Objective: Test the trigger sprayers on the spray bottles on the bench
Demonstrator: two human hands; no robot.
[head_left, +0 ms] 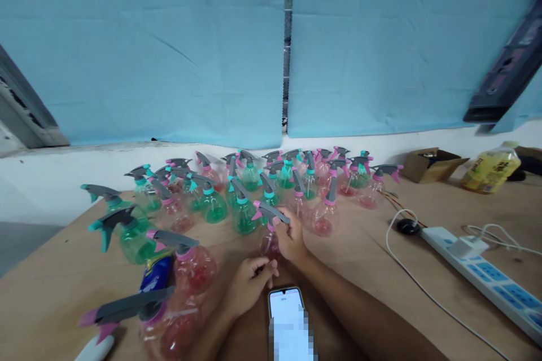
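Observation:
A small round pink spray bottle with a grey and pink trigger head stands in front of me. My right hand is closed around its neck and side, covering part of it. Just in front of that bottle is my left hand, its fingers loosely curled in and nothing visible in them. A phone with a lit screen lies below both hands. Left of my left hand, a pink spray bottle and a nearer pink spray bottle sit on the wooden table.
Several green and pink spray bottles crowd the table's back and left. A blue packet lies among the left ones. On the right are a power strip, cables, a black mouse, a cardboard box and a yellow-labelled jug.

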